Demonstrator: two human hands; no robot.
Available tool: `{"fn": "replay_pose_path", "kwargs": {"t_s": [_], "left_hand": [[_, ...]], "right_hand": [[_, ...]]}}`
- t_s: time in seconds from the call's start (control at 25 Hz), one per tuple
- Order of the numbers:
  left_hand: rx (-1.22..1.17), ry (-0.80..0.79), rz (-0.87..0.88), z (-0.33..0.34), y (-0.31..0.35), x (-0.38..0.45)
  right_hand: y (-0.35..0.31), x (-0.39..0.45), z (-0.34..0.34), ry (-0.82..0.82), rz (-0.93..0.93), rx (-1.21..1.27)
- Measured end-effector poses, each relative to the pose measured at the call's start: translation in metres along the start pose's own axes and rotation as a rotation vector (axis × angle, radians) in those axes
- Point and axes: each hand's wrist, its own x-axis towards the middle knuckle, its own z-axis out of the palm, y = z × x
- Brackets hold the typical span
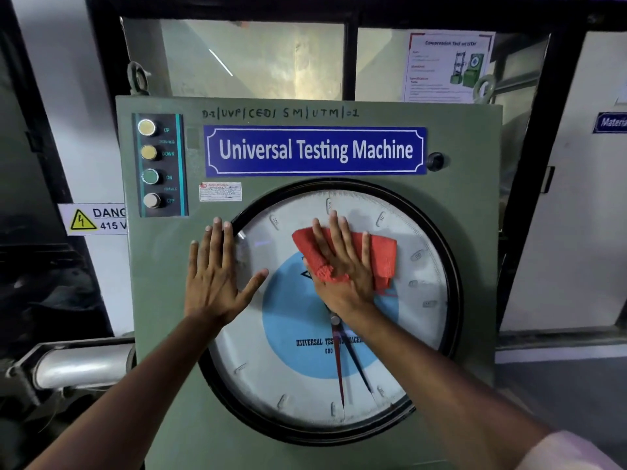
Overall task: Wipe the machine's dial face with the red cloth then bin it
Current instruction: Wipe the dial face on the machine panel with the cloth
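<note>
The green machine cabinet (156, 300) carries a large round dial face (291, 385) with a black rim, a white scale and a blue centre. My right hand (339, 266) lies flat on the upper part of the glass, pressing a red cloth (383, 256) against it; the cloth shows on both sides of the palm. My left hand (217, 273) rests flat and spread on the cabinet at the dial's left rim, with the thumb over the glass, holding nothing. No bin is in view.
A button panel (159, 164) marked UP, DOWN, ON, OFF sits at the cabinet's upper left, beside a blue "Universal Testing Machine" plate (315, 150). A 415 V danger sign (91, 218) and a metal cylinder (78, 364) are at left. Glass panels and a poster (448, 66) stand behind.
</note>
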Motion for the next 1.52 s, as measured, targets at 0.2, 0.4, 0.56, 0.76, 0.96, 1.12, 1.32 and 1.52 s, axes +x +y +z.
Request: {"fn": "replay_pose_path", "kwargs": {"t_s": [0.2, 0.4, 0.56, 0.76, 0.96, 1.12, 1.32, 1.52], "left_hand": [[0.004, -0.024, -0.012, -0.007, 0.007, 0.001], [-0.004, -0.016, -0.03, -0.007, 0.013, 0.003], [-0.003, -0.002, -0.018, -0.004, 0.016, 0.002], [0.018, 0.019, 0.006, 0.002, 0.039, 0.023], [0.036, 0.031, 0.135, -0.002, 0.064, 0.055], [0.034, 0.038, 0.161, -0.004, 0.064, 0.059], [0.009, 0.043, 0.161, -0.006, 0.063, 0.057], [-0.017, 0.034, 0.156, -0.006, 0.065, 0.056]], "right_hand": [[0.002, 0.029, -0.014, -0.049, 0.003, 0.042], [-0.007, 0.013, -0.01, -0.076, 0.055, 0.05], [0.01, -0.021, -0.013, -0.18, -0.144, 0.032], [0.059, 0.044, -0.035, -0.151, -0.04, 0.011], [0.083, -0.026, -0.028, -0.147, 0.341, 0.027], [0.077, -0.051, -0.018, -0.122, 0.482, 0.072], [0.063, 0.011, -0.024, -0.047, 0.434, 0.067], [0.052, -0.057, -0.015, -0.089, 0.496, 0.092]]}}
